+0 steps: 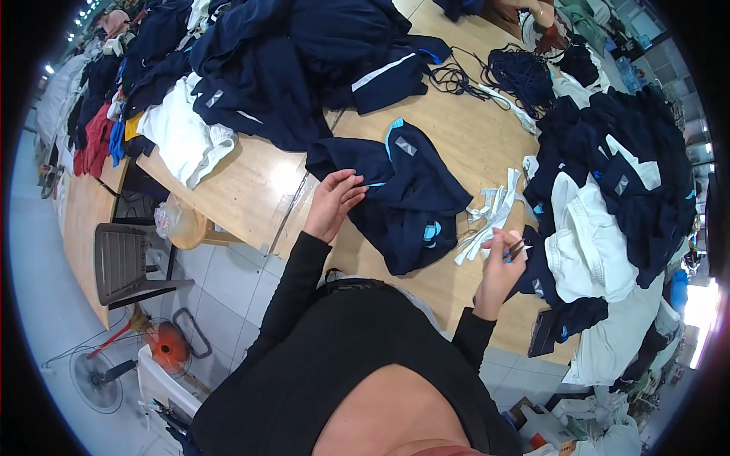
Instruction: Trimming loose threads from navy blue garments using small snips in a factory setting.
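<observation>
A navy garment (411, 186) with light-blue trim and a small grey patch lies crumpled on the wooden table (262, 178) in front of me. My left hand (333, 204) is at its left edge, thumb and fingers pinched on the cloth beside a light-blue strip. My right hand (498, 270) is raised at the table's near right, fingers closed around small thread snips (518, 249) with metal blades pointing away to the right. Just beyond that hand lies a loose bunch of white strips (493, 216).
Navy garments (281, 76) are heaped at the far left beside a white garment (186, 129). More navy clothes (635, 175) and white ones (585, 239) pile up on the right. Dark cords (521, 76) lie tangled at the back, near another person's hand (541, 14). A chair (122, 262) stands left.
</observation>
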Demonstrator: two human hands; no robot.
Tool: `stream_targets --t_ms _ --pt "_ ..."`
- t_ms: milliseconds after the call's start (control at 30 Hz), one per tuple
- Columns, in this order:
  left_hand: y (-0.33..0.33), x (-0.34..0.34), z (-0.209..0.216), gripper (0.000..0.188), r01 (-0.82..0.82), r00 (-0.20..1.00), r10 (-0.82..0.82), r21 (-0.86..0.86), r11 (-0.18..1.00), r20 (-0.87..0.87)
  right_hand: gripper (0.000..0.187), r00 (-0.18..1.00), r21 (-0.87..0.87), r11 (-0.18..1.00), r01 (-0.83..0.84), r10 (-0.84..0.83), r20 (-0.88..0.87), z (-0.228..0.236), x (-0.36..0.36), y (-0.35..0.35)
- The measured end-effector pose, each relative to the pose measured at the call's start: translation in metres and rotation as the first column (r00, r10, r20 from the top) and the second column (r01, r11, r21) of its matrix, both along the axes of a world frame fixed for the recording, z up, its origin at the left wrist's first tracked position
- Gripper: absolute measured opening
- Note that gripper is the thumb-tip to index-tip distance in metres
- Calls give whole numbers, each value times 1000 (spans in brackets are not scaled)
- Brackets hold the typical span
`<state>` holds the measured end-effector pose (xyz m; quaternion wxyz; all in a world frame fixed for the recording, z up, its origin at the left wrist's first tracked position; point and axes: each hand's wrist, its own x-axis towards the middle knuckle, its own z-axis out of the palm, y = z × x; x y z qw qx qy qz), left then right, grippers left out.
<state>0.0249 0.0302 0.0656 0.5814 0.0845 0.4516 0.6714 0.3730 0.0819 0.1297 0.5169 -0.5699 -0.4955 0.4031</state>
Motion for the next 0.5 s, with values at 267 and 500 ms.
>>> stream_targets --t_ms 267,500 --pt "-4 11 -31 43 189 911 -208 -89 978 -355 28 961 20 992 -128 119 251 -45 -46 57" --pt "-19 11 -22 42 154 970 -151 3 988 -191 17 686 -152 950 -273 303 662 -84 -68 123"
